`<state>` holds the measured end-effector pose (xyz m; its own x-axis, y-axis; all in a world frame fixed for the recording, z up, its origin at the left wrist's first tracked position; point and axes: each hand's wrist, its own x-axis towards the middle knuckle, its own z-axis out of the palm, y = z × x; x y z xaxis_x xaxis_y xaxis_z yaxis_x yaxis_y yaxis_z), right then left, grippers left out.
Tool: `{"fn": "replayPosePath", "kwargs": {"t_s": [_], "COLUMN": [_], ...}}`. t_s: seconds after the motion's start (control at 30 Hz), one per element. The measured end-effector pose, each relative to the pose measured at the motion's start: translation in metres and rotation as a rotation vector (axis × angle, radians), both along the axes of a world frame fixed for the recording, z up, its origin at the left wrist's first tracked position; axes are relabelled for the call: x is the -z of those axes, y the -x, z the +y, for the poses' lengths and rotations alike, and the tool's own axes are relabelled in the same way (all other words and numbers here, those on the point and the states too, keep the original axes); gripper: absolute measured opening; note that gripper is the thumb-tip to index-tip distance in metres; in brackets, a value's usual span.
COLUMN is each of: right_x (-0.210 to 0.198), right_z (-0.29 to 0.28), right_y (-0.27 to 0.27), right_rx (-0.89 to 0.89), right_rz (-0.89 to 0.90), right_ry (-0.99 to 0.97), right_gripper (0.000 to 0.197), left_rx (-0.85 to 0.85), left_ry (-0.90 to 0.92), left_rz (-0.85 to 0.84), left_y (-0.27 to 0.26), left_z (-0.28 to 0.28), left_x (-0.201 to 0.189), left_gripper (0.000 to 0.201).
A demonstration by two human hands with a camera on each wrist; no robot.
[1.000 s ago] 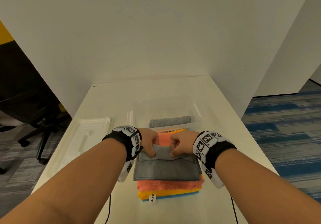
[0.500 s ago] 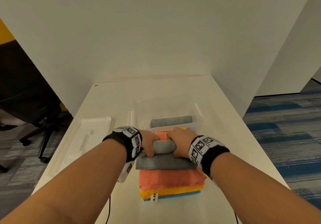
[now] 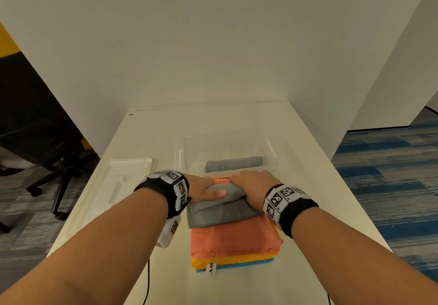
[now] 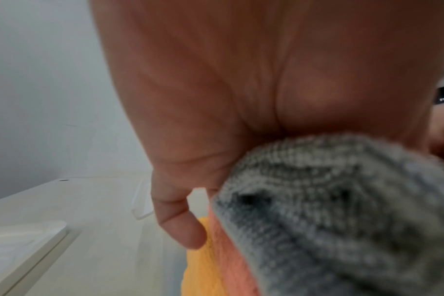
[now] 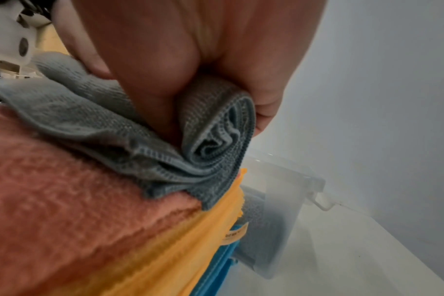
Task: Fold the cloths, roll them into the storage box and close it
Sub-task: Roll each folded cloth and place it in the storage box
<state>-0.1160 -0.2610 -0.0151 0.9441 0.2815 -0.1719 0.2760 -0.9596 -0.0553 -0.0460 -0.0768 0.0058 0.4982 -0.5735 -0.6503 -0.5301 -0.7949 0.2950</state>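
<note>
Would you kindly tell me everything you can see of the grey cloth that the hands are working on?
The grey cloth is a thin woven-looking fabric with stitched edges. Its far part is wound into a roll, whose spiral end shows in the right wrist view; the near part lies flat on the orange cloth topping the stack. The left hand and right hand grip the roll's ends, fingers curled over it.

White walls (image 3: pixel 213 44), blue carpet (image 3: pixel 391 174), black chair (image 3: pixel 35 115).
</note>
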Motion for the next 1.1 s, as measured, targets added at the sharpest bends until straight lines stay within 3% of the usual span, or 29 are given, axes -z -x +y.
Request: {"fn": "replayPosePath", "kwargs": {"t_s": [0.1, 0.13, 0.27, 0.4, 0.57, 0.77, 0.93, 1.1], "right_x": [0.002, 0.003, -0.001, -0.008, -0.007, -0.007, -0.007, -0.007], "right_z": [0.000, 0.000, 0.004, 0.006, 0.009, 0.011, 0.012, 0.009], "right_y": [-0.001, -0.001, -0.002, -0.003, -0.004, -0.003, 0.001, 0.002], "right_rx": [0.009, 0.013, 0.044, 0.128, 0.092, -0.011, -0.043, 0.050], "right_rz": [-0.010, -0.008, 0.057, 0.238, 0.166, 0.006, -0.041, 0.067], "right_ry": [0.015, 0.011, -0.080, -0.279, -0.233, -0.152, -0.063, -0.095], "right_gripper": [0.047, 0.046, 0.036, 0.035, 0.027, 0.020, 0.016, 0.037], "left_rx": [-0.036, -0.051, -0.019, 0.021, 0.039, -0.117, -0.064, 0.018], "left_ry": [0.011, 0.035, 0.056, 0.066, 0.048, 0.009, -0.012, 0.010], "left_rz": [0.038, 0.020, -0.061, -0.104, -0.103, 0.087, 0.030, -0.085], "left_y": [-0.001, -0.003, -0.007, -0.006, -0.004, -0.001, 0.001, 0.001], "left_z": [-0.002, -0.001, 0.000, -0.003, -0.007, -0.006, -0.007, -0.010], "left_x": [-0.005, -0.003, 0.002, 0.004, 0.004, -0.003, -0.005, -0.006], "left_gripper": [0.057, 0.048, 0.037, 0.046, 0.050, 0.065, 0.053, 0.043]}}
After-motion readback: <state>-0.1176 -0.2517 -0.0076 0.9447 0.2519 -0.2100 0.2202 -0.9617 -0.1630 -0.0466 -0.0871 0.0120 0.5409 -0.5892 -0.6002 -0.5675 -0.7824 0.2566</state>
